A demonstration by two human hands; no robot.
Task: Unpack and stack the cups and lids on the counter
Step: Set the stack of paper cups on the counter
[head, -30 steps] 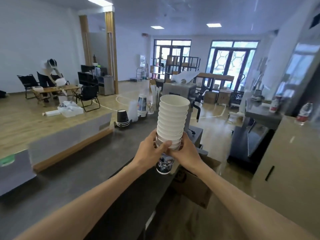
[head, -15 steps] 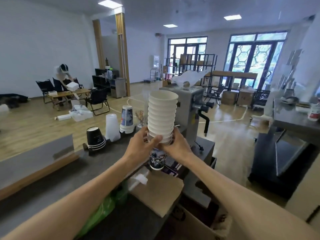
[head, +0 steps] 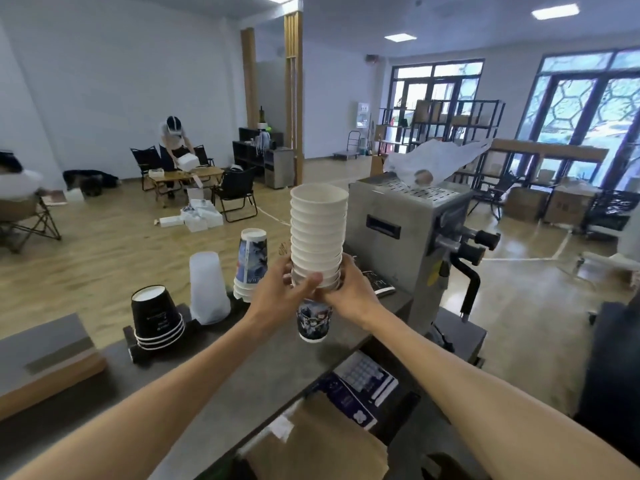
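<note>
Both hands are holding one tall stack of nested paper cups in the air above the grey worktop, mouths up. The left hand is wrapping its fingers and thumb around the lower part of the stack, and the right hand is gripping it from the other side, so both are clamped on it. The printed bottom cup is hanging below the hands, not touching the worktop.

Three inverted stacks are standing at the far edge: black cups, clear cups and printed cups. I think the held stack belongs near the printed ones. To do it well, the person should be keeping the stack vertical, turning it slowly if it must go upside down, lowering it on a free place beside the row, well apart from the metal machine, and releasing only when it is standing firmly.
</note>
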